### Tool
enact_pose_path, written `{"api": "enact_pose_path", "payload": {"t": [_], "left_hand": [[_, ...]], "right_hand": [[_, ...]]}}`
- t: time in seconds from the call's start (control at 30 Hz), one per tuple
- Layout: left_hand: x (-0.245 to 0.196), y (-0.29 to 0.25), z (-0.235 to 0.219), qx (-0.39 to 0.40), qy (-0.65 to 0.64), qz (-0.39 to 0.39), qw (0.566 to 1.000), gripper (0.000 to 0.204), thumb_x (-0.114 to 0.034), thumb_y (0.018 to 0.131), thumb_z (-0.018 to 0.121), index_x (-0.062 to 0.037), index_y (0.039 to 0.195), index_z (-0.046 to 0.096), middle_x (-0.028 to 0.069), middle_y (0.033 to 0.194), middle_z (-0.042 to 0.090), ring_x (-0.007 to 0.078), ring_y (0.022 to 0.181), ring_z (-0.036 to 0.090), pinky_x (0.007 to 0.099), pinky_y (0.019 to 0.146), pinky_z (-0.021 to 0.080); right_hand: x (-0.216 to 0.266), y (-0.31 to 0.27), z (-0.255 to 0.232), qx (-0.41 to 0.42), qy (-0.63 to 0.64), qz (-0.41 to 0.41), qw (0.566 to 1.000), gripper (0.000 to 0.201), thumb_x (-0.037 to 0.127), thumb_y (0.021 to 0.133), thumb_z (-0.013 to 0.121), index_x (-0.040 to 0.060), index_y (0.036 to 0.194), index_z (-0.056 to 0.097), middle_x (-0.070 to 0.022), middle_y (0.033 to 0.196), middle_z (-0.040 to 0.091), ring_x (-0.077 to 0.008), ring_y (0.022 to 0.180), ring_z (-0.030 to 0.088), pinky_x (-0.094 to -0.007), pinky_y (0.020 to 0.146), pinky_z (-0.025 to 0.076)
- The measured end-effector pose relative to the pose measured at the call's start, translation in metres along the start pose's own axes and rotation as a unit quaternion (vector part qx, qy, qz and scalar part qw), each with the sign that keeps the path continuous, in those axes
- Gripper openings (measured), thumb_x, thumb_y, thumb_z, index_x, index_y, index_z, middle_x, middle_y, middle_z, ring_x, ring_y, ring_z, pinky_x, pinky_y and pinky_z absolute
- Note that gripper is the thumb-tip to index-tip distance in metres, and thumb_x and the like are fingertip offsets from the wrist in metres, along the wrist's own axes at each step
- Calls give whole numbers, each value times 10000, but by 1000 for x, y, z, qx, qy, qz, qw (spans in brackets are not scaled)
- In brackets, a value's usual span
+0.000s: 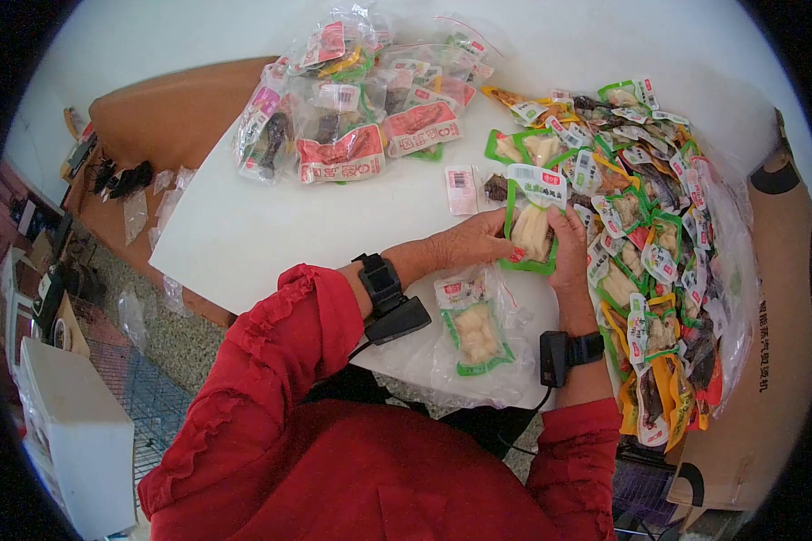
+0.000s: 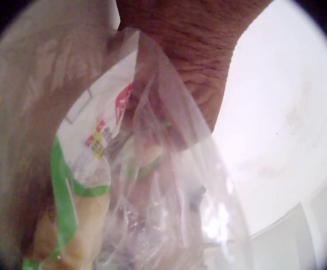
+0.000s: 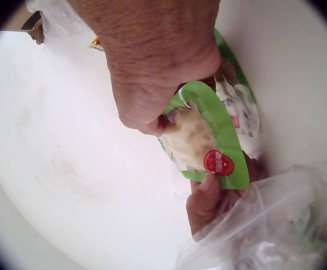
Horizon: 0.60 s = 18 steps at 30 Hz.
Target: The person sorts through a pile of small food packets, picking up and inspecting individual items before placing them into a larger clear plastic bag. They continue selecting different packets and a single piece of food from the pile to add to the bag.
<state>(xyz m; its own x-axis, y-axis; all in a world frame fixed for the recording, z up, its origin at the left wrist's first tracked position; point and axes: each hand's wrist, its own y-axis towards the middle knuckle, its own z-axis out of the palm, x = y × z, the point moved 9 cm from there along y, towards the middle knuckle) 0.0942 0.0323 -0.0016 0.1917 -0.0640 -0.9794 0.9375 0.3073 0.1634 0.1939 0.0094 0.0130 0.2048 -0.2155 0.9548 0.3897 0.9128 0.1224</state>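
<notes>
Both hands hold a green-edged snack packet (image 1: pixel 534 233) with pale food behind its clear window. In the head view, the left hand (image 1: pixel 480 239) pinches its lower left side, and the right hand (image 1: pixel 567 252) grips its right edge. From the right wrist, the packet (image 3: pixel 194 138) shows a round red seal beside the left thumb (image 3: pixel 205 203). Close to the body, under the forearms, lies a clear plastic bag (image 1: pixel 514 320) with another green-edged packet (image 1: pixel 476 335) in it. That bag (image 2: pixel 152 225) hides much of the left hand in the left wrist view.
A heap of loose snack packets (image 1: pixel 645 234) spreads along the right of the white table (image 1: pixel 271 216). Filled clear bags (image 1: pixel 343 144) are piled at the back. A small pink-and-white packet (image 1: pixel 461 190) lies left of the held packet. Cardboard boxes (image 1: pixel 785 298) stand beside the table.
</notes>
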Motion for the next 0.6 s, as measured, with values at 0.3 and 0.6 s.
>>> {"api": "enact_pose_path", "payload": {"t": [0.3, 0.6], "left_hand": [[5, 1, -4, -8, 16, 1, 1000, 467, -49, 751, 555, -27, 1174, 359, 34, 1096, 483, 104, 993, 445, 250, 858, 355], [3, 1, -2, 1, -8, 12, 1000, 455, -60, 761, 556, -24, 1171, 363, 36, 1107, 480, 106, 1000, 446, 251, 864, 354]], "right_hand": [[2, -1, 1, -7, -4, -5, 1000, 274, 180, 808, 517, 27, 1035, 527, -27, 930, 567, -107, 837, 527, -246, 766, 408], [1, 0, 3, 7, 6, 1, 1000, 267, 183, 810, 515, 28, 1027, 529, -28, 923, 566, -108, 825, 528, -244, 751, 415]]}}
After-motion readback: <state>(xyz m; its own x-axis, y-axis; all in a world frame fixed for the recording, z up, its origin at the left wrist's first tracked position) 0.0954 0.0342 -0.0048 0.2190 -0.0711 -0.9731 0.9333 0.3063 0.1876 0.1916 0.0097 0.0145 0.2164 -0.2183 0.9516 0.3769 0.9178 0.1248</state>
